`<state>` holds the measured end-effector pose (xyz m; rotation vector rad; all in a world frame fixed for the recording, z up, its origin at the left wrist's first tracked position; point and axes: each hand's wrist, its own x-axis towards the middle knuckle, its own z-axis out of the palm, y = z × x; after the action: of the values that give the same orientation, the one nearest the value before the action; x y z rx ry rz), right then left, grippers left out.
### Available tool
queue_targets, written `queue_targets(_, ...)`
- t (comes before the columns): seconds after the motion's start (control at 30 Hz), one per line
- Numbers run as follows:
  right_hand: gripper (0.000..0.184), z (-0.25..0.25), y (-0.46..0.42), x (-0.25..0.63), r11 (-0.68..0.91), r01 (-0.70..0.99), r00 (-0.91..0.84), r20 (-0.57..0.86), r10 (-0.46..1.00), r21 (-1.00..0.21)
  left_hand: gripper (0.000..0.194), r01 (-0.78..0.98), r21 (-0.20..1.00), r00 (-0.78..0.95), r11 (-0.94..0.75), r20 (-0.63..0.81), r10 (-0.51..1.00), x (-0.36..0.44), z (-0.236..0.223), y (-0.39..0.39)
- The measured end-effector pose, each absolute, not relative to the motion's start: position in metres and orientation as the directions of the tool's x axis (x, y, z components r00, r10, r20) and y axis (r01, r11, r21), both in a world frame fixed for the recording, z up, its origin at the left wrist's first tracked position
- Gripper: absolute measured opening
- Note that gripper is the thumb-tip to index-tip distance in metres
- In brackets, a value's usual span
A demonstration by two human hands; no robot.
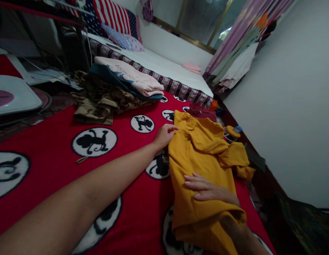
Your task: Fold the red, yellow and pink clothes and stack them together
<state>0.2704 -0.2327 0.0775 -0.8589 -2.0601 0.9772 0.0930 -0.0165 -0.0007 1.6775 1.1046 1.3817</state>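
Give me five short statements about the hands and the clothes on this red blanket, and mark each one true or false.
1. The left hand touches the edge of the yellow garment. True.
2. The right hand lies flat on the yellow garment. True.
3. The yellow garment lies on a plain blue sheet. False: it lies on a red blanket with black-and-white round figures.
4. A pink top sits on the pile of clothes beyond the left hand. True.
5. The right hand holds a hanger. False: it holds nothing, palm down on the cloth.
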Motion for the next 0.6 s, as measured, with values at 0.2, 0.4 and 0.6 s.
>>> queue_targets(0.2,0.048,0.065,-0.243,0.281,0.458,0.314,-0.380,0.332,0.863,-0.832,0.025,0.350,0.912,0.266,-0.212,0.120,0.956,0.062,0.024,-0.013)
queue_targets(0.4,0.038,0.079,-0.243,0.267,0.517,0.276,-0.390,0.397,0.831,-0.810,0.027,0.308,0.935,0.622,-0.175,-0.059,0.781,0.053,0.038,-0.014)
queue_targets(0.6,0.037,0.084,-0.246,0.262,0.624,0.305,-0.575,0.383,0.723,-0.720,0.014,0.396,0.812,0.291,-0.429,0.332,0.897,0.068,0.044,-0.012)
